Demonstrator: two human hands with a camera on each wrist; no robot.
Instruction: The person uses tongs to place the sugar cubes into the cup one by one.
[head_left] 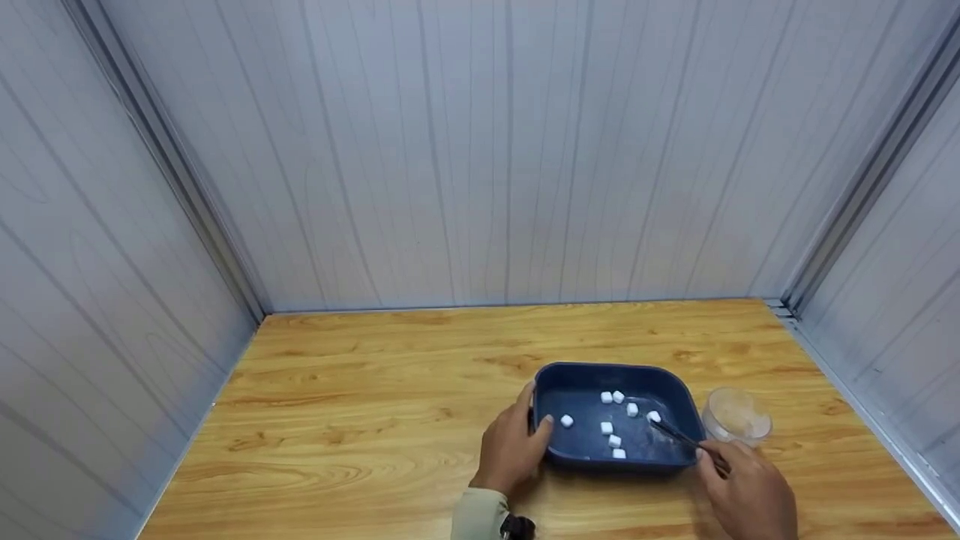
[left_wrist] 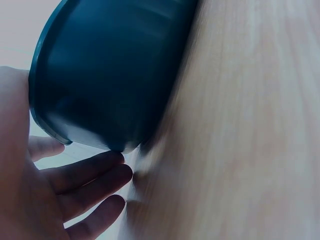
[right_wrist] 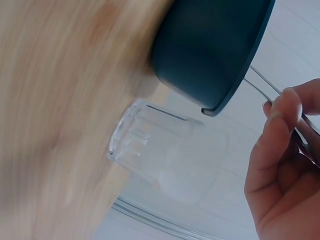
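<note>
Pinched in the right hand, slim tweezers reach a white cube inside the dark-blue tray, whose rim the left hand grips; probably light, the cube wants gentle squeezing across opposite faces.

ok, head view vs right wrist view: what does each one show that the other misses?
Head only: the eight white cubes in the tray, the tweezers with their tips at one cube, and the left hand at the tray's left end, thumb over the rim.

Right wrist only: a side-on look at the glass's base on the table.

Both: tray, table, tweezers, the right hand holding them, and the clear glass.
</note>
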